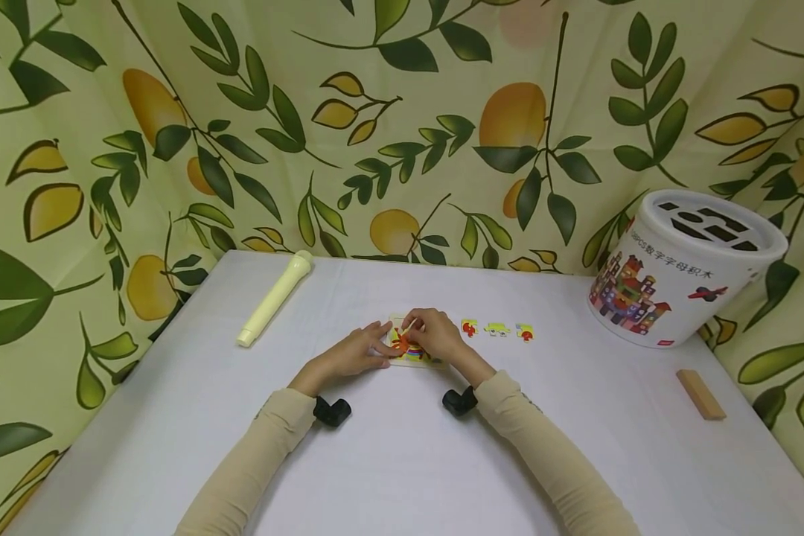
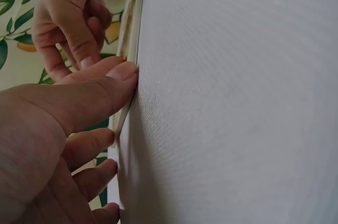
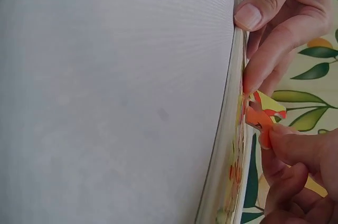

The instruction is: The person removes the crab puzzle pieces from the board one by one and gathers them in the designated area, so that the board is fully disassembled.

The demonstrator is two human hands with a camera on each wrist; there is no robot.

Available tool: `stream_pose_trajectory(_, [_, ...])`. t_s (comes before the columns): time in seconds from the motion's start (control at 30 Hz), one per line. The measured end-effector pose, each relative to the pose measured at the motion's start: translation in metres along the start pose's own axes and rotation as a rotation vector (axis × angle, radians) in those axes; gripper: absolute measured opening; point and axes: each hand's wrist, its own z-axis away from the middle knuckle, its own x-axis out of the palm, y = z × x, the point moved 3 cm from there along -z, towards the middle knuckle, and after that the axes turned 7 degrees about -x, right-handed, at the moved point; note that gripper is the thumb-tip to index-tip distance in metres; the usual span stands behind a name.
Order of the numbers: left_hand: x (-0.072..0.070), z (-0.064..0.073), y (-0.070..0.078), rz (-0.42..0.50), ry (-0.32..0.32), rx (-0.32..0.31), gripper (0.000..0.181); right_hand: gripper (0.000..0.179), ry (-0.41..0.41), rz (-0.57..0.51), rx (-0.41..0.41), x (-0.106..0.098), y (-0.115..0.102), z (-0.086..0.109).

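A small jigsaw puzzle board (image 1: 417, 362) with a light rim and a colourful picture lies flat on the white table, partly covered by both hands. My left hand (image 1: 355, 353) rests at its left side, thumb at the near edge and index finger pressing on the picture. In the right wrist view my right hand (image 3: 298, 166) pinches an orange and yellow puzzle piece (image 3: 268, 109) between thumb and index finger. That piece stands tilted over the board, close by the left index fingertip. Right of the board lie three loose puzzle pieces (image 1: 498, 329) in a row.
A pale yellow microphone-shaped stick (image 1: 275, 300) lies at the back left of the table (image 1: 388, 461). At the right stands a white printed bucket (image 1: 683, 268) with a slotted lid, and nearer lies a wooden block (image 1: 700, 394). Leaf-patterned cloth (image 1: 402, 149) hangs behind.
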Motion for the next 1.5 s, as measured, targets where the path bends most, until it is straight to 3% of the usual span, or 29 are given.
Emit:
stream_pose_trajectory(0.27, [0.003,-0.003,0.000,-0.024,-0.004,-0.007,0.031,0.009,0.031,-0.132,0.040,-0.014,0.010,0.001])
stream_pose_trajectory(0.57, [0.001,-0.003,-0.003,-0.026,-0.003,-0.008,0.032,0.021,0.053,-0.283,0.202,-0.065,0.044,0.020])
stream_pose_trajectory(0.77, [-0.001,-0.003,-0.003,-0.017,0.001,-0.001,0.033,0.021,-0.015,-0.204,0.315,-0.083,0.069,0.041])
stream_pose_trajectory(0.9, [-0.002,-0.002,-0.002,-0.016,-0.006,-0.011,0.033,0.015,-0.071,-0.166,0.319,-0.079,0.081,0.050])
stream_pose_trajectory(1.5, [0.000,-0.003,-0.004,-0.024,-0.002,-0.020,0.032,0.013,-0.051,-0.017,0.334,-0.077,0.078,0.055])
